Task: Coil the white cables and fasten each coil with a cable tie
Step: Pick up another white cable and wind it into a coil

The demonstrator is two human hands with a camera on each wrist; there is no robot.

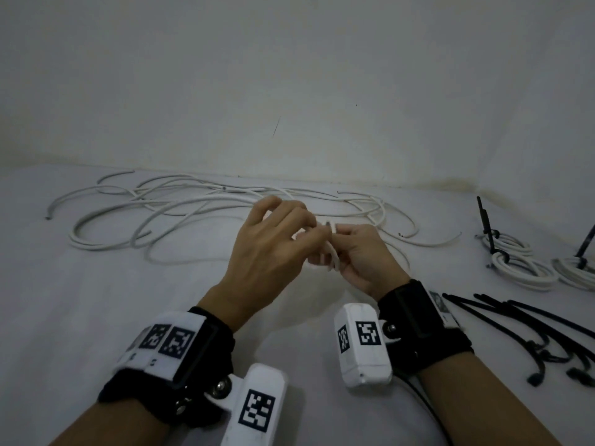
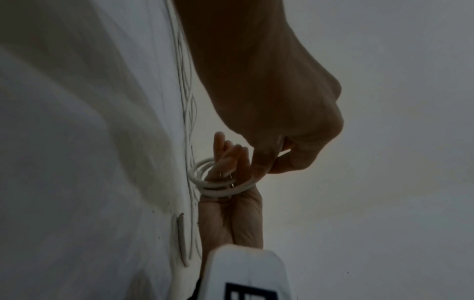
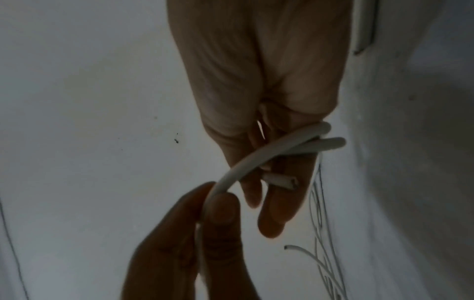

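Observation:
Both hands meet above the white table. My left hand pinches a white cable between thumb and forefinger. In the right wrist view that pinch sits on the cable near the left fingertips. My right hand holds the small coil, which the left wrist view shows as a few loops wound around its fingers. One cut cable end lies against the right hand's fingers. A tangle of loose white cables lies behind the hands.
Two coils bound with black ties lie at the right edge of the table. Several loose black cable ties lie near my right wrist. A white wall rises just behind the cable tangle.

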